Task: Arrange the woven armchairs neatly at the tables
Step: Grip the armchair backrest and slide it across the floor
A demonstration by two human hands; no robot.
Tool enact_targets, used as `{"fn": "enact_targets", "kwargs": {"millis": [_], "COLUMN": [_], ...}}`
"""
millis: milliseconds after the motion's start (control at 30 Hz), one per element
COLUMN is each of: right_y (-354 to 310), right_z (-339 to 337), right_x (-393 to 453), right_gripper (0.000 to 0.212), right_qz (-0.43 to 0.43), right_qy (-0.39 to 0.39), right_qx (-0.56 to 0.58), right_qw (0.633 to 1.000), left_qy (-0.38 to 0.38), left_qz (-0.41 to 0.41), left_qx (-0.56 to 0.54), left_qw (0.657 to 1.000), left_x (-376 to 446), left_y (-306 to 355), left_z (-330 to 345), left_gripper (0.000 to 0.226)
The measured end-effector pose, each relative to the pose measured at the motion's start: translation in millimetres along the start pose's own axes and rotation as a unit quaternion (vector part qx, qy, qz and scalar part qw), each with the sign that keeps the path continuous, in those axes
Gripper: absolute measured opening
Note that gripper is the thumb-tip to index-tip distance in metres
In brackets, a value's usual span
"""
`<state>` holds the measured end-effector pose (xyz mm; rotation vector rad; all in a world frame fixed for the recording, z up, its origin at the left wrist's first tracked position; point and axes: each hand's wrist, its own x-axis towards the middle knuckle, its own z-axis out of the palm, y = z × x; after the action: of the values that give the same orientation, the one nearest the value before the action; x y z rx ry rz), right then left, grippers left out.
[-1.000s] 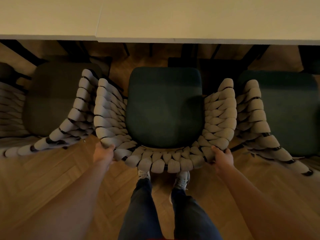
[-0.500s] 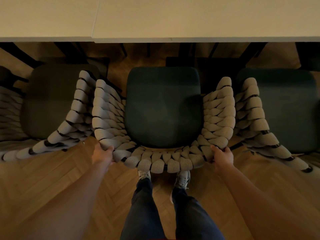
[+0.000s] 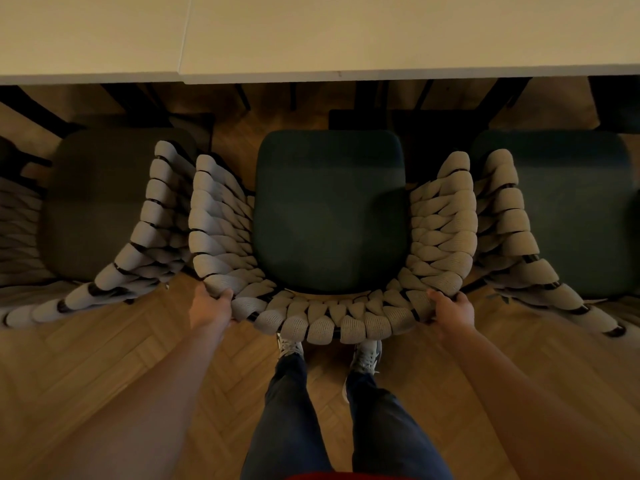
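A woven armchair with a dark green seat cushion stands right in front of me, facing the pale table. My left hand grips the left end of its woven backrest. My right hand grips the right end. The cushion's front edge lies a little short of the table edge. A second woven armchair with a grey-brown cushion stands close on the left. A third woven armchair with a green cushion stands close on the right.
Two pale tabletops meet at a seam at the upper left. Dark table legs and chair legs stand in the shadow under them. My legs and shoes stand on the herringbone wood floor just behind the chair.
The middle armchair and both hands have shifted slightly to the left relative to the table seam. Both hands keep their hold on the backrest.
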<state>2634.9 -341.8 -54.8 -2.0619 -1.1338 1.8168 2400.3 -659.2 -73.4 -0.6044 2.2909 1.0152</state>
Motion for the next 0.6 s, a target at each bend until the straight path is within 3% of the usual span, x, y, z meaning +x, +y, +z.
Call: {"fn": "enact_targets", "kwargs": {"millis": [600], "right_y": [-9.4], "right_z": [-7.2], "right_x": [10.6], "right_gripper": [0.054], "right_qz": [0.023], "right_qy": [-0.012], "right_qx": [0.005], "right_qw": [1.000], "left_qy": [-0.001], "left_qz": [-0.001], "left_qx": [0.021], "left_qw": [1.000], "left_x": [-2.4], "left_y": [5.2], "left_z": [6.2], "left_gripper": [0.062]}}
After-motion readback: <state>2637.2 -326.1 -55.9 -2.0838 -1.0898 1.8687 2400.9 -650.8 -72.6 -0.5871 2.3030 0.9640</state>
